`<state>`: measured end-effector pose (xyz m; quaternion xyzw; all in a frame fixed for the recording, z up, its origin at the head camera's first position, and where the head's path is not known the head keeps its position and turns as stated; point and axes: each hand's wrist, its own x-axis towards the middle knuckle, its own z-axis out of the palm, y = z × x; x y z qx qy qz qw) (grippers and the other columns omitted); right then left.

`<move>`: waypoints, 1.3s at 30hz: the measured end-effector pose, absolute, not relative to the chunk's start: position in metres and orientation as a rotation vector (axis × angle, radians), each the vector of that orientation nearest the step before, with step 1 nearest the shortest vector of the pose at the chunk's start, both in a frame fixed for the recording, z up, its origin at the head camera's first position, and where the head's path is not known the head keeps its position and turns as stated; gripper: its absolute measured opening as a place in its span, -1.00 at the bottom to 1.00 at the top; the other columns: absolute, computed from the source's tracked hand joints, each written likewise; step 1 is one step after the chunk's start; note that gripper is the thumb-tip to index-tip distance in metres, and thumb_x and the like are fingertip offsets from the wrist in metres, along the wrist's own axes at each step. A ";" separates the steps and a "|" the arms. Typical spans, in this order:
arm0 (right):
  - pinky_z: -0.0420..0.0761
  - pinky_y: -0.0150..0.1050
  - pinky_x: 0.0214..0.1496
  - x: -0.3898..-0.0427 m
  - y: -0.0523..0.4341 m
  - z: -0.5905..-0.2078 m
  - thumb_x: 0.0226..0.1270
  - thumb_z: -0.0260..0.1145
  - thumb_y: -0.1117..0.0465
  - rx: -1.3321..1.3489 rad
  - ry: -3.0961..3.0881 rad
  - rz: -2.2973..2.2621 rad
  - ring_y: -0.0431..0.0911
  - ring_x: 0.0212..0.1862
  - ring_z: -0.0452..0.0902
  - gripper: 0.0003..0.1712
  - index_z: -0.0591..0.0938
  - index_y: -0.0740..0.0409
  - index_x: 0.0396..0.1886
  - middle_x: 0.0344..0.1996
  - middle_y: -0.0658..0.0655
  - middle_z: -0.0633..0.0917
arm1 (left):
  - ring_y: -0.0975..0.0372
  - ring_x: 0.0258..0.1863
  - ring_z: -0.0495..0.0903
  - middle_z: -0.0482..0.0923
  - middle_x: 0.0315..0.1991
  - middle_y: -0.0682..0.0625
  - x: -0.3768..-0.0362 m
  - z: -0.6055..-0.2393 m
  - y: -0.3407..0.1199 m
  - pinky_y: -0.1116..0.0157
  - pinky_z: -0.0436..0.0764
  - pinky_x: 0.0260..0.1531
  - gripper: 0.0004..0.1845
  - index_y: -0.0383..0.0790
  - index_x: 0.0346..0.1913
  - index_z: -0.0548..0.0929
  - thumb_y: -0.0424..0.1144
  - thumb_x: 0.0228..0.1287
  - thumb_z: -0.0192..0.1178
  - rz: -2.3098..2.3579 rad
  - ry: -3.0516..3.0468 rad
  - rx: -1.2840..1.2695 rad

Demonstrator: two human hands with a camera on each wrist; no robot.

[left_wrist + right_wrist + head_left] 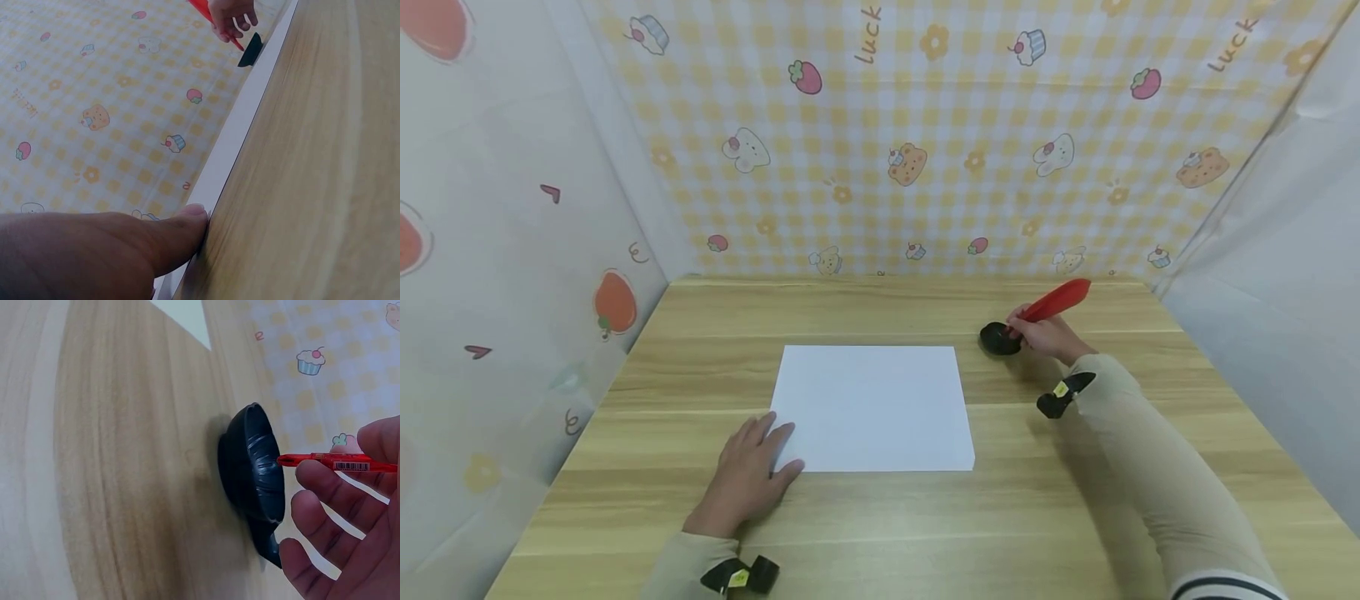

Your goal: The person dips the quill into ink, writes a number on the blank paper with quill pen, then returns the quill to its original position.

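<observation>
My left hand [747, 473] rests with spread fingers on the left edge of a white sheet of paper [872, 408]. In the left wrist view its thumb [181, 234] lies along the paper's near edge. My right hand [1048, 335] pinches a red feather-shaped pen [1058, 300], whose broad end points up and to the right. In the right wrist view, the slim red shaft carries a barcode label, and its tip overlaps the rim of a small black dish [253, 465]. This dish has fluted inner walls and a short handle-like part.
The wood-grain table [880, 533] runs back to a yellow checked cloth [850, 167] with cartoon prints. White sheeting [1262, 250] hangs at the right, and printed sheeting [512, 250] at the left. Black wrist cameras [1063, 396] are strapped over both beige sleeves.
</observation>
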<state>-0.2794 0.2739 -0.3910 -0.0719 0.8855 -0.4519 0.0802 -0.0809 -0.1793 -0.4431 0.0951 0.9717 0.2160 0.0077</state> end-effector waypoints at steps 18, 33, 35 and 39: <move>0.57 -0.26 -0.21 -0.283 0.262 -0.390 0.48 0.14 0.17 -0.284 2.644 -1.323 0.06 -0.25 0.57 -0.77 0.51 0.29 -0.12 -0.27 0.23 0.65 | -0.28 0.40 0.02 0.17 0.40 -0.38 -0.081 -0.442 -0.178 -0.23 -0.03 0.33 -0.40 -0.32 0.34 0.41 -0.08 0.34 0.20 0.673 3.011 0.281; 0.53 -0.33 -0.24 -0.280 0.235 -0.388 0.52 0.10 0.10 -0.294 2.569 -1.356 -0.02 -0.23 0.56 -0.69 0.50 0.28 -0.03 -0.15 0.31 0.66 | -0.28 0.40 0.02 0.16 0.41 -0.37 -0.081 -0.441 -0.179 -0.23 -0.03 0.33 -0.40 -0.29 0.35 0.41 -0.06 0.34 0.20 0.666 3.001 0.259; 0.52 -0.33 -0.25 -0.280 0.232 -0.389 0.51 0.10 0.10 -0.276 2.552 -1.375 0.04 -0.20 0.56 -0.71 0.50 0.26 -0.04 -0.15 0.32 0.65 | -0.28 0.40 0.03 0.16 0.40 -0.37 -0.081 -0.442 -0.179 -0.23 -0.02 0.33 -0.40 -0.30 0.34 0.41 -0.06 0.34 0.20 0.672 3.004 0.261; 0.51 -0.31 -0.26 -0.279 0.225 -0.390 0.51 0.10 0.11 -0.259 2.519 -1.403 0.15 -0.15 0.53 -0.74 0.51 0.22 -0.05 -0.16 0.30 0.64 | -0.28 0.39 0.04 0.18 0.39 -0.38 -0.082 -0.443 -0.179 -0.23 -0.02 0.32 -0.40 -0.31 0.33 0.42 -0.07 0.33 0.21 0.685 3.014 0.265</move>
